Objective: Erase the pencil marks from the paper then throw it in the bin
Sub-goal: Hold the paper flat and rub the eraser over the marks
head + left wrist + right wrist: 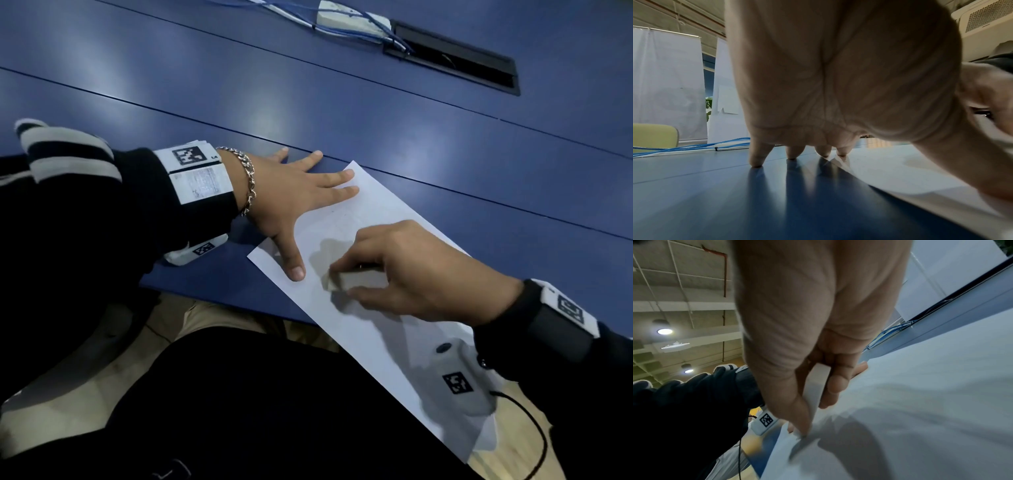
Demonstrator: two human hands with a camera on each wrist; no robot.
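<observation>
Paper [370, 329] lies diagonally on bench [376, 113], near end overhanging bench's front edge. Left hand [291, 192] rests flat at paper's far-left corner: thumb & two fingers on sheet, other two on bench. Right hand [421, 274] sits mid-sheet, right of thumb, eraser [346, 281] between grip & paper. Power strip [352, 20] w/ cables [291, 15] lies at bench's far side, cable slot [452, 58] just right of it.

pencil marks [346, 219] faint, eraser [356, 281] blurred

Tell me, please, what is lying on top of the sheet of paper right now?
On the paper: the left hand, thumb and two fingertips pressing it flat, and the eraser pinched in the right hand. Any marks beneath the hands are hidden.
</observation>
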